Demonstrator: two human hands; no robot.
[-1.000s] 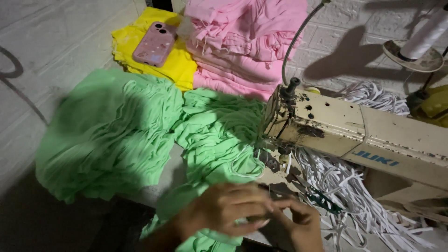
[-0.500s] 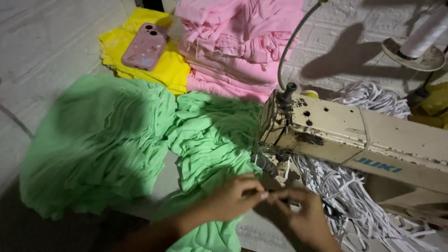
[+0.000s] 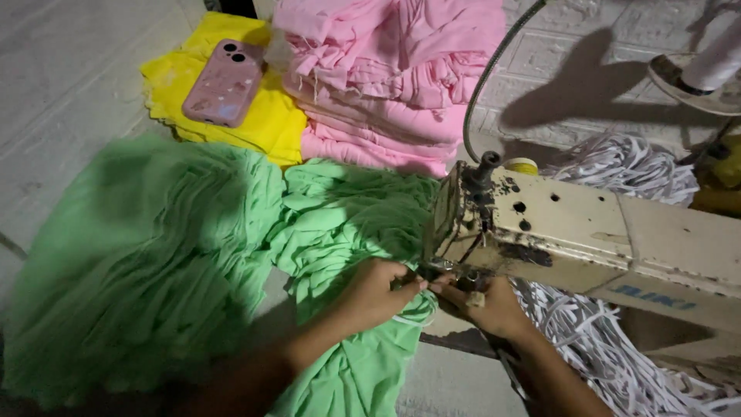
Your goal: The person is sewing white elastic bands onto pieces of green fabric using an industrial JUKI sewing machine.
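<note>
**Fingertips pinched together under the sewing machine head**

Both hands meet at the needle end of the cream-coloured metal sewing machine (image 3: 587, 232). Left hand (image 3: 378, 293) is curled, thumb and forefinger pinched on something small at the fingertips; what it grips is too small to tell. Right hand (image 3: 490, 305) faces it, fingers bent and touching the same spot just below the machine head; whether it clasps anything cannot be told.

Under the left hand lies the crumpled light green fabric (image 3: 340, 232), which spreads wide to the left. Beyond it sit a folded stack of pink fabric (image 3: 386, 85) and a yellow cloth (image 3: 262, 123) bearing a pink-cased phone (image 3: 224, 83). White elastic strips (image 3: 610, 347) pile up beneath the machine.
</note>
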